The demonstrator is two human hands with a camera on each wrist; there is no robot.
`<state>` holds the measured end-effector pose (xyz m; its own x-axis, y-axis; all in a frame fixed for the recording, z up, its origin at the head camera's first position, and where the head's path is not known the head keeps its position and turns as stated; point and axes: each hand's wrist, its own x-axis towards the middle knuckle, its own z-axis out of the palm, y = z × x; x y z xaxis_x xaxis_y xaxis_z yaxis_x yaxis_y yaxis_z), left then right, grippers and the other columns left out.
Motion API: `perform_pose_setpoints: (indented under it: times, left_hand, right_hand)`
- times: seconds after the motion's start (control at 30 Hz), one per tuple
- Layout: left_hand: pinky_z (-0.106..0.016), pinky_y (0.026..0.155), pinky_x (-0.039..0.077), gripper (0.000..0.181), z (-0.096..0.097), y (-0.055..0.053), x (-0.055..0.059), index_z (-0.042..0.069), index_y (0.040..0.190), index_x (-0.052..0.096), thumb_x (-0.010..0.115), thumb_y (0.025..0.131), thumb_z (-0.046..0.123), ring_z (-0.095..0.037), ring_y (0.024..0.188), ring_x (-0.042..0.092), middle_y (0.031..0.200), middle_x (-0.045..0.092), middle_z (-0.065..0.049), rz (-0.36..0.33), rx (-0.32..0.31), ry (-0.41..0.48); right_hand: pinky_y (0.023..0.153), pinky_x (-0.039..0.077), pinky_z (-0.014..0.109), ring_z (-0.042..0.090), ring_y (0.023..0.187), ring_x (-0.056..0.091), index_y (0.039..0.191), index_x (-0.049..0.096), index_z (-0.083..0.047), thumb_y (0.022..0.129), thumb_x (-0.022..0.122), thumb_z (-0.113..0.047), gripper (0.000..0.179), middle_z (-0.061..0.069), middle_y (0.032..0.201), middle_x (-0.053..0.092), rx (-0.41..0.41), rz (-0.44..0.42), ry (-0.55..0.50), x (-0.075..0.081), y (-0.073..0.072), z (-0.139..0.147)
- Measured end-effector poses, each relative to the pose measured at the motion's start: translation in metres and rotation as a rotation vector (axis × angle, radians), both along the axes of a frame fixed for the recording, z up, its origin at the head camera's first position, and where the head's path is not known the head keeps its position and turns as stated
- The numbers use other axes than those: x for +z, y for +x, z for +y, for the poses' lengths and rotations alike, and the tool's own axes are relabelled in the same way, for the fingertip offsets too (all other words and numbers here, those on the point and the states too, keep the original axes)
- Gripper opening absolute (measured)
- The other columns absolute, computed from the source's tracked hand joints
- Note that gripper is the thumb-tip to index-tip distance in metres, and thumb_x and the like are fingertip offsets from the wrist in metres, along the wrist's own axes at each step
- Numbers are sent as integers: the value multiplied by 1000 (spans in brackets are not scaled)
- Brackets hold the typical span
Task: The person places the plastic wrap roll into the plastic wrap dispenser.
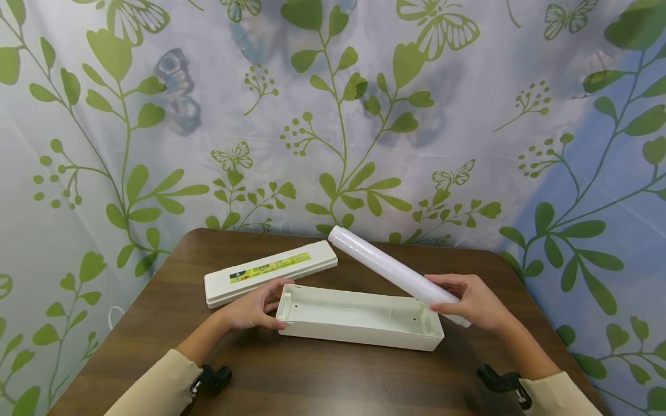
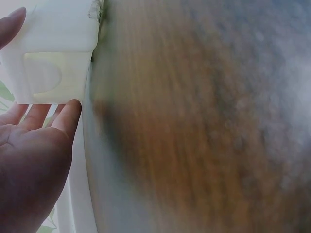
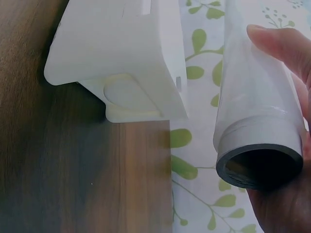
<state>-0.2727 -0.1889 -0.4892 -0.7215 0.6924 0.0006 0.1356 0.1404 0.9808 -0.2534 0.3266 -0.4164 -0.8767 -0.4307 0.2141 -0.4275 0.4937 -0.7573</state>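
Note:
A long white plastic box [image 1: 359, 335], its top uncovered and its inside bare, stands on the table. My left hand [image 1: 252, 306] grips its left end, thumb on the near side and fingers on the far side; the left wrist view shows that box end [image 2: 53, 77] close up. In my right hand [image 1: 476, 300] is a roll of clear plastic wrap [image 1: 385, 266], held near its right end. The roll slants over the box's right end, its far end raised toward the back. Its hollow, dark-rimmed core faces the right wrist view, with the thumb [image 3: 277, 43] across the film.
Behind the box, to the left, lies a white lid [image 1: 270, 271] with a yellow-green label. The brown wooden table [image 1: 333, 381] ends at a leaf-and-butterfly patterned curtain [image 1: 333, 115]. Black wrist mounts [image 1: 210, 380] sit below both hands.

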Motion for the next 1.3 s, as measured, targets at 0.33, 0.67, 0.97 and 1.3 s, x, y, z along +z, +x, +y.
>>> perform_pose_setpoints:
  times: [0.33, 0.67, 0.97, 1.3]
  left_hand:
    - [-47, 113, 44, 95, 0, -1, -1, 0, 156, 22, 83, 83, 3, -43, 145, 38, 155, 37, -24, 11, -2, -12]
    - [-41, 111, 47, 92, 0, 0, 0, 3, 155, 26, 83, 83, 3, -46, 145, 37, 154, 36, -28, 5, -2, -2]
    - [-34, 111, 47, 92, -1, -1, 1, 5, 155, 26, 84, 83, 6, -43, 144, 39, 154, 37, -25, 17, -8, -32]
    - [-40, 110, 49, 93, -1, -2, 0, 7, 156, 26, 84, 83, 5, -46, 146, 37, 156, 36, -24, 34, -16, -13]
  right_hand:
    - [75, 58, 28, 13, 92, 71, 133, 68, -6, 82, 87, -12, 55, 18, 123, 72, 108, -41, -2, -2, -9, -7]
    - [71, 60, 31, 12, 89, 71, 133, 69, -9, 83, 86, -13, 53, 18, 122, 73, 177, -74, 11, 1, -16, -15]
    - [73, 62, 34, 12, 90, 72, 135, 66, -2, 85, 83, -8, 54, 22, 124, 71, 278, -141, -20, -3, -21, -22]
    - [77, 62, 33, 13, 95, 72, 134, 67, -5, 83, 85, -11, 54, 18, 127, 71, 313, -175, 20, -2, -25, -27]
